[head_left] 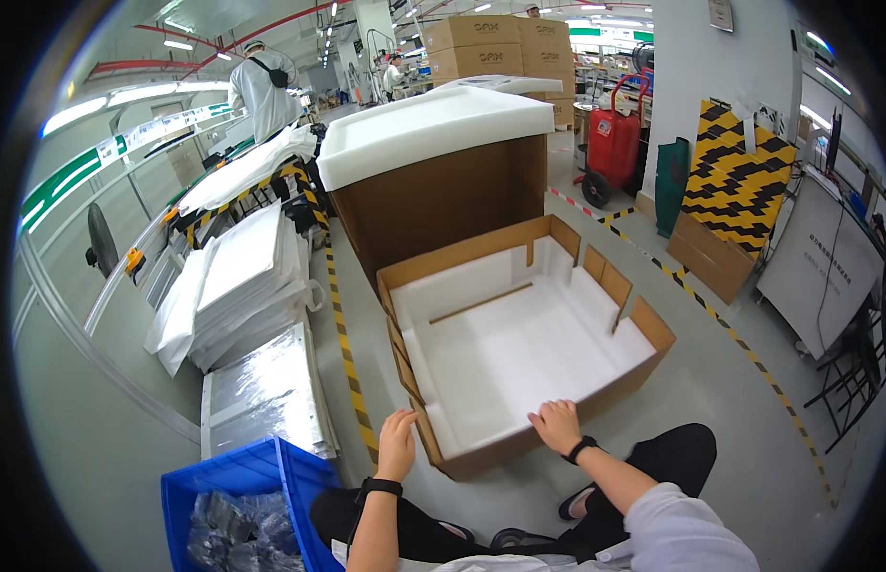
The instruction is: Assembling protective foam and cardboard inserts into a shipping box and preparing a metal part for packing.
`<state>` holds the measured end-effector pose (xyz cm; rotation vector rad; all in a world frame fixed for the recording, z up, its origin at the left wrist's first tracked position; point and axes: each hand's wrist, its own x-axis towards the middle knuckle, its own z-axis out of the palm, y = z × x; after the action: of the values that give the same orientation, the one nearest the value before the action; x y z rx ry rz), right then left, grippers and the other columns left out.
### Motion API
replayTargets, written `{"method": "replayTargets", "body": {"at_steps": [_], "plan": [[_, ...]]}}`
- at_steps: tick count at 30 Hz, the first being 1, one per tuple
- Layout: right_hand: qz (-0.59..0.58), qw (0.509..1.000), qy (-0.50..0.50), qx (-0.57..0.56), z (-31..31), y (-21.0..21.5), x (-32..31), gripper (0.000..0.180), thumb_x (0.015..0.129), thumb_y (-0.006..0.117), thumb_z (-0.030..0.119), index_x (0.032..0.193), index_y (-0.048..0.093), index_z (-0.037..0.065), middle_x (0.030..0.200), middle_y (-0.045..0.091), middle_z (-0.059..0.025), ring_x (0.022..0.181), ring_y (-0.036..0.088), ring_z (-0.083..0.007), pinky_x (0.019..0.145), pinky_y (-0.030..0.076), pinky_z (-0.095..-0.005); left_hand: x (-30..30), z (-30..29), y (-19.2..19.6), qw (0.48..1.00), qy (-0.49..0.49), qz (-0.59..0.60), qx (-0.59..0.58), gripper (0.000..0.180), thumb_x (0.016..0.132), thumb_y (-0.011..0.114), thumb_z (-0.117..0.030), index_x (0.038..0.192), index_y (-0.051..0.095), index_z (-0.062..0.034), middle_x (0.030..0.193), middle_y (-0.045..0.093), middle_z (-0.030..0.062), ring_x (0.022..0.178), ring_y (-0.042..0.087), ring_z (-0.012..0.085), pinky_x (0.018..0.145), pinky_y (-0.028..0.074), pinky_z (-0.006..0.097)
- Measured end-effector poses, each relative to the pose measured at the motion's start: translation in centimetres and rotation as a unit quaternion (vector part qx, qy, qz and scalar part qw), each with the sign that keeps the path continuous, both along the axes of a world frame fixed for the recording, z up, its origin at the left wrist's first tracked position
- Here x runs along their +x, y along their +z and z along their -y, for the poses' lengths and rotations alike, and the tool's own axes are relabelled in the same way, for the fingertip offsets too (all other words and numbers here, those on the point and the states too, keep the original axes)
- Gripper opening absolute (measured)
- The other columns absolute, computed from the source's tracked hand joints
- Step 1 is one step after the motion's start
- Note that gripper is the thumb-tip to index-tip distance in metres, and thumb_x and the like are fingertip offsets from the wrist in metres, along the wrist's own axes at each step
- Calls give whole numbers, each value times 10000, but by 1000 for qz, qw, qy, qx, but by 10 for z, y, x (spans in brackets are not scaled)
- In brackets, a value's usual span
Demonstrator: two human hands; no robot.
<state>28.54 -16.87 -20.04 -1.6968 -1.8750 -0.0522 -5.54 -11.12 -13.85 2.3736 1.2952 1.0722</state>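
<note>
A low open cardboard box [651, 336] sits on the floor before me, lined inside with white foam [519, 348] and notched along its walls. With fingers curled over the near edge, my right hand [557, 426] grips the box wall beside the foam. My left hand [395, 446] holds the box's left edge near its front corner; its fingertips are partly hidden there. Just behind stands a taller cardboard box [452, 195], topped by a thick white foam sheet [438, 124].
At left, a blue crate [282, 477] holds plastic-wrapped parts, near clear-wrapped panels [262, 391] and stacked white sheets [241, 272]. A red wheeled extinguisher [612, 143], striped board [736, 176] and grey cabinet [814, 262] stand right. Another person [264, 95] is at far left.
</note>
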Motion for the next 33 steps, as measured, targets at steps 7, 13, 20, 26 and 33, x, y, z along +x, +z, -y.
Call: {"method": "replayTargets", "body": {"at_steps": [7, 13, 20, 26, 33], "plan": [[34, 925, -375, 60, 80, 21, 70, 567, 750, 708, 298, 1165, 449, 12, 1208, 485, -230, 1177, 405, -403, 1031, 244, -549, 1, -26, -5, 972, 21, -231, 43, 513, 686, 512, 94, 1141, 608, -121, 1339, 445, 181, 1340, 279, 353, 1077, 276, 468], [-745, 589, -290, -119, 78, -35, 144, 653, 770, 660, 187, 1256, 352, -121, 1205, 495, -244, 1024, 545, -365, 861, 454, -473, -1, -49, -44, 932, -78, -353, 16, 200, 768, 574, -96, 882, 726, -157, 1246, 527, 155, 1295, 346, 312, 1102, 244, 442], [-605, 707, -351, -103, 26, -56, 172, 372, 718, 643, 97, 977, 557, -157, 915, 618, -200, 800, 614, -277, 688, 479, -387, 8, -31, -67, 913, -87, -400, 3, 163, 781, 570, -158, 852, 714, -184, 932, 569, 111, 1011, 490, 296, 1061, 261, 486], [-452, 854, -247, -76, -40, -18, 213, 406, 801, 618, 203, 1059, 558, -105, 1031, 616, -255, 962, 594, -314, 826, 445, -382, 74, 59, -56, 927, -38, -373, 14, 187, 717, 662, -330, 828, 702, -185, 888, 578, 120, 943, 515, 298, 909, 308, 527], [-83, 960, -246, -107, -31, -26, 263, 865, 818, 630, 317, 1405, 135, -82, 1310, 436, -301, 1197, 465, -384, 1007, 372, -373, 124, 58, -19, 970, -81, -228, -39, 709, 598, 744, -570, 1149, 571, -158, 1050, 592, 108, 1037, 534, 288, 896, 369, 442]]}}
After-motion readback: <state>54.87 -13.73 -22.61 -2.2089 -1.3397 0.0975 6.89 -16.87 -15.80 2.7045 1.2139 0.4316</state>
